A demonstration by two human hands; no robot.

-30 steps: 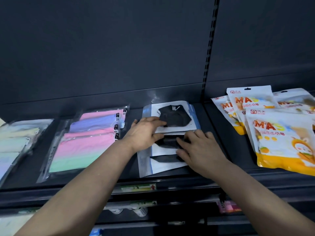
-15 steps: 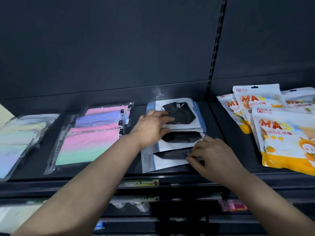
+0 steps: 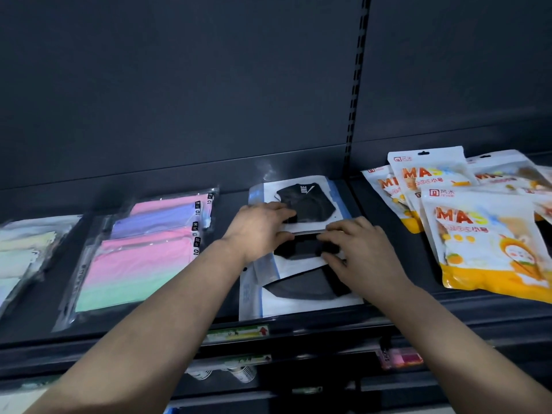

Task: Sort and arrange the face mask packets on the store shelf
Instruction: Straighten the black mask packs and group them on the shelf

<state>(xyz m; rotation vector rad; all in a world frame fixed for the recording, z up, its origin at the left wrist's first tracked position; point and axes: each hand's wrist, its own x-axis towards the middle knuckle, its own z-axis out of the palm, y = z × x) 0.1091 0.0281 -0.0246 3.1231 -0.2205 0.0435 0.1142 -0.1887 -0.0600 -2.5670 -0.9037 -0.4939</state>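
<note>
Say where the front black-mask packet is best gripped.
Probably the front black-mask packet's near edge, pinched from the aisle side: it lies flat at the shelf's front lip, its far part is overlapped by the middle packet, and both hands rest farther back.

I see my left grip (image 3: 263, 227) and right grip (image 3: 358, 249) pressed flat on the black mask packets (image 3: 301, 258); pastel packets (image 3: 143, 255) lie left of them.

We count three black mask packets (image 3: 301, 204), at least four orange mask packets (image 3: 490, 243), three pastel mask packs (image 3: 134, 261), and our two hands (image 3: 260, 228).
</note>
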